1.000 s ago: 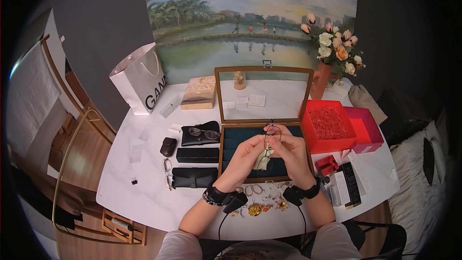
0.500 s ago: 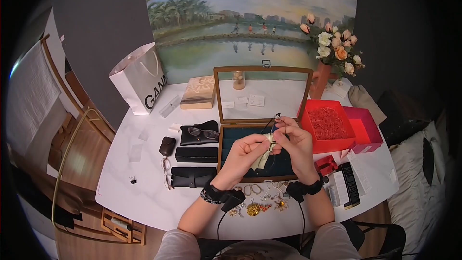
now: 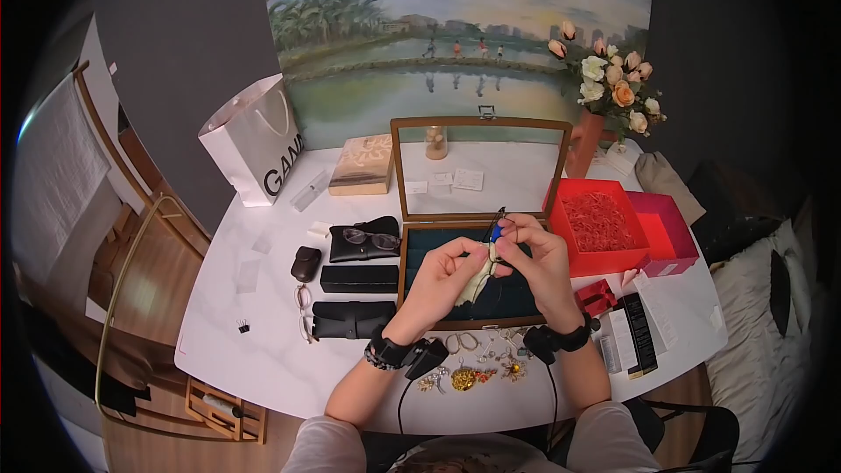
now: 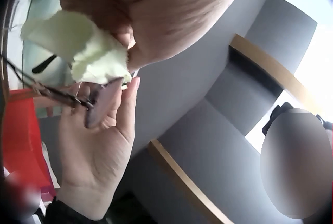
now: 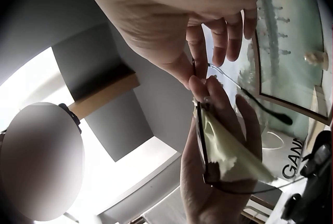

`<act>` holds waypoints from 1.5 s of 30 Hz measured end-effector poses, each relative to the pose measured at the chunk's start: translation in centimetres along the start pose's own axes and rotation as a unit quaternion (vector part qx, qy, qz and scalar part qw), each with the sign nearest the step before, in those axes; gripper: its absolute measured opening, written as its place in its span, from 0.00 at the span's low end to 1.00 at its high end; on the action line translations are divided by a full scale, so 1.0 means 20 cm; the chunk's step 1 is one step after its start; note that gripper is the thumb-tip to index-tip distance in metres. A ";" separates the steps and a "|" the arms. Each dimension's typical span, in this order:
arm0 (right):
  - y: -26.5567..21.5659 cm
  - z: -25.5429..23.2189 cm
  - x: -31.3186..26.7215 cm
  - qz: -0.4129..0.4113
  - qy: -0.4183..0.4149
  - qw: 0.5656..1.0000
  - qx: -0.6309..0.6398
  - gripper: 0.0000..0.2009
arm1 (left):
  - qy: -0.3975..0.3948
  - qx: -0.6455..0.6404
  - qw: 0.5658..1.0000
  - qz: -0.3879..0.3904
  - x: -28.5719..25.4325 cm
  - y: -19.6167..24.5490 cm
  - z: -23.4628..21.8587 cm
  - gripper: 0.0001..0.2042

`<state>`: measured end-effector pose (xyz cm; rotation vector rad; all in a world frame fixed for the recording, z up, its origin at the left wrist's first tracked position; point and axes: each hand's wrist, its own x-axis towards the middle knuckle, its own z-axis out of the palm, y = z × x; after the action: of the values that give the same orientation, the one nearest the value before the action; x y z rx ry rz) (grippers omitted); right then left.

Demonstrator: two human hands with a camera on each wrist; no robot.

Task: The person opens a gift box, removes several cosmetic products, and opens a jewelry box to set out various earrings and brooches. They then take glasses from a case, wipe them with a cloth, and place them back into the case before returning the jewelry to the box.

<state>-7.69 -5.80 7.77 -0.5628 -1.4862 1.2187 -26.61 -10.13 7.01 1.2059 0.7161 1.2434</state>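
Both hands are raised over an open wooden case (image 3: 406, 289) with a dark green lining. My left hand (image 3: 438, 278) pinches a pale yellow-green cleaning cloth (image 5: 229, 148) against a lens of thin dark-framed eyeglasses (image 5: 202, 141). Fingers and thumb of my right hand (image 3: 540, 264) grip the frame near its middle. In the right wrist view one temple (image 5: 265, 109) sticks out to the side. A lens (image 4: 104, 103) shows beneath the cloth in the left wrist view. The fingertips of both hands are close together and partly hide the frame.
Left of the case lie black glasses cases (image 3: 355, 320), eyeglasses (image 3: 372, 242) and a brown pouch (image 3: 306, 264). Jewellery (image 3: 464, 378) is spread in front. A red box (image 3: 604, 258) stands right, a paper bag (image 3: 250, 144) back left, and a flower vase (image 3: 585, 147) back right.
The right hand has moved slightly right and turned the eyeglasses, so a temple now points up. The left hand has shifted a little with the cloth, still at the lens.
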 end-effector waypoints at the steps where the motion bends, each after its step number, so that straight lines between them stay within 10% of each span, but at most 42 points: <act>1: 0.00 -0.02 0.00 -0.027 0.000 0.998 -0.052 0.02 | -0.011 -0.001 1.000 0.007 -0.01 0.01 0.01 0.09; 14: 0.02 0.03 -0.02 -0.044 -0.031 0.998 -0.039 0.06 | 0.067 0.030 0.992 0.102 0.02 -0.06 0.02 0.09; 22: -0.02 0.07 -0.02 0.012 0.033 0.999 0.017 0.19 | -0.010 -0.021 1.000 0.020 0.01 -0.01 0.00 0.14; 36: 0.05 0.07 -0.03 0.046 -0.016 0.999 0.022 0.11 | 0.008 -0.058 0.997 0.043 0.01 0.00 0.03 0.14; 45: 0.09 0.03 0.01 -0.117 0.034 0.988 -0.101 0.04 | 0.012 -0.020 0.999 0.042 0.01 -0.01 0.02 0.13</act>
<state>-8.80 -5.16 6.26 -0.5411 -1.5791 0.8672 -26.12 -10.14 7.05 1.2005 0.6609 1.3382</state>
